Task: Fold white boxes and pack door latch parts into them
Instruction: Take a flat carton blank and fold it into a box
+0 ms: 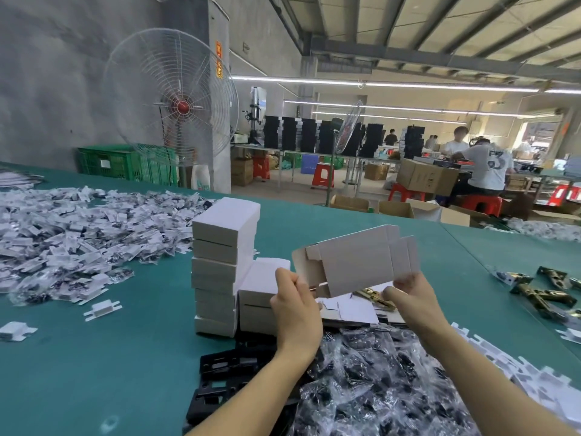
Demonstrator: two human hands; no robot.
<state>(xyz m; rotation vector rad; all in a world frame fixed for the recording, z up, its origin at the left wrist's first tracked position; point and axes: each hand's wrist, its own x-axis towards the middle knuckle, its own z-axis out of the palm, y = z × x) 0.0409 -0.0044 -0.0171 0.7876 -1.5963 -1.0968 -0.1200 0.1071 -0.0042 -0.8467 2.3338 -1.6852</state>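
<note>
1. Okay, step in hand: folding. I hold one box blank (361,262) up over the green table (125,357), between both hands. It looks partly popped open, with flaps loose at both ends.
2. Left hand (294,309): fingers curled, pinching the blank's left edge. Right hand (408,294): pinching its lower right corner.
3. Folded boxes: a tall stack (220,262) stands just left of my left hand, with a shorter stack (261,294) right beside it.
4. Latch parts: one brass latch (375,298) lies on the table below the blank, and there are spare latches (540,287) well apart on the right. I can't tell whether any stacked box is filled.
5. Bagged screws (361,388) and black plates (226,366) are heaped near my forearms.
6. Next, my guess: squeeze the blank square, tuck one end's flaps shut, and leave the other end open for a latch. That calls for both hands to re-grip. The thin card could crease if pinched crooked.
</note>
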